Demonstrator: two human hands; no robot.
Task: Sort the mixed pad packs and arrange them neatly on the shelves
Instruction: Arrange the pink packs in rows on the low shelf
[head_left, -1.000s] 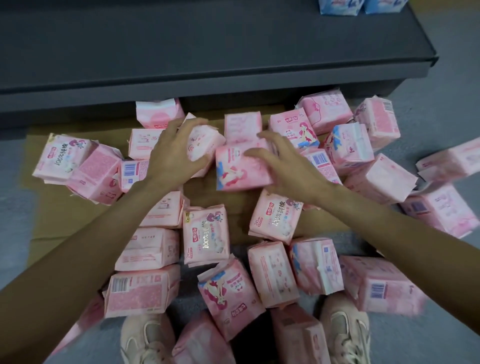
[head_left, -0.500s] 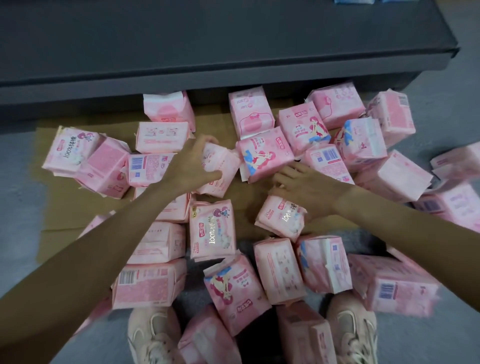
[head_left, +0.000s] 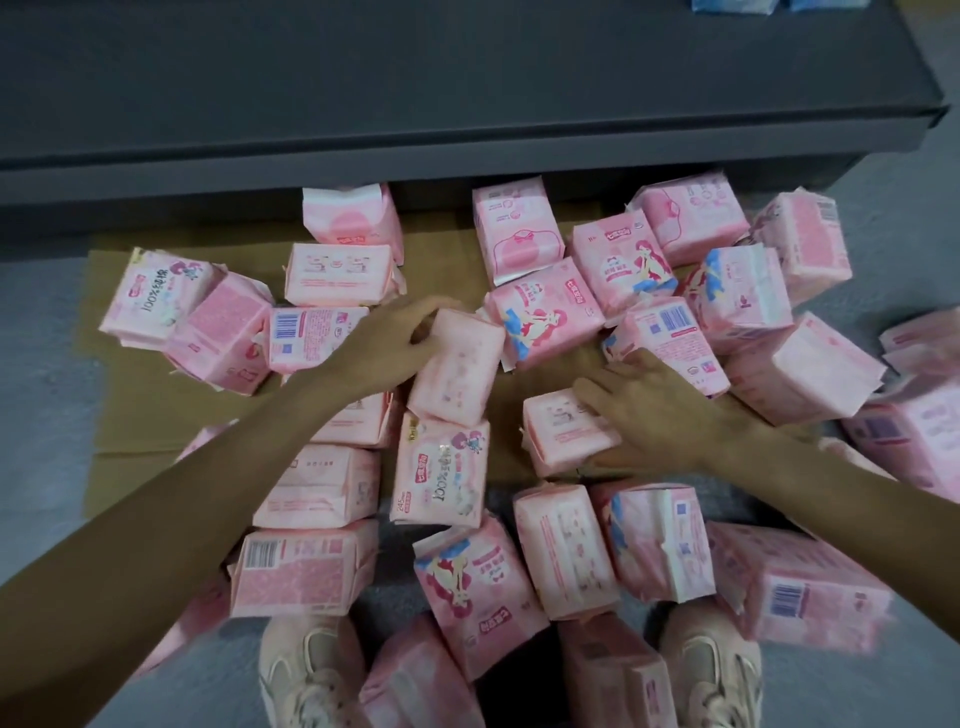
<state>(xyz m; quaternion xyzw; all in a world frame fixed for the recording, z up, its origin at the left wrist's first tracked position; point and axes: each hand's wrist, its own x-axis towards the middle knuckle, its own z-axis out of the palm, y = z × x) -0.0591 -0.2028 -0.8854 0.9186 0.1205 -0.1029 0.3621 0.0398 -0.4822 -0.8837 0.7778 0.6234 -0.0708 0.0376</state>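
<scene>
A plain pink pack (head_left: 457, 371) is held at its upper left edge by the left hand (head_left: 392, 345), fingers and thumb curled round it. A second plain pack (head_left: 563, 434) lies on the cardboard sheet (head_left: 135, 415), and the right hand (head_left: 654, 410) is laid over its right end, fingers bent across the top and the thumb along its near edge. Both packs sit in the middle of a loose scatter of pink packs on the sheet and the grey floor (head_left: 36, 415). The dark shelf (head_left: 467, 104) stands just beyond the scatter, with blue packs (head_left: 737, 5) barely visible at its far edge.

The step in hand is judged to be the pairing of like packs. It is best done by checking that the printed faces match before the two are brought together, since several designs lie mixed. Each pack is soft and should be gripped across its width, not by a corner flap. Neighbouring packs touch both, so a straight lift is advised.
</scene>
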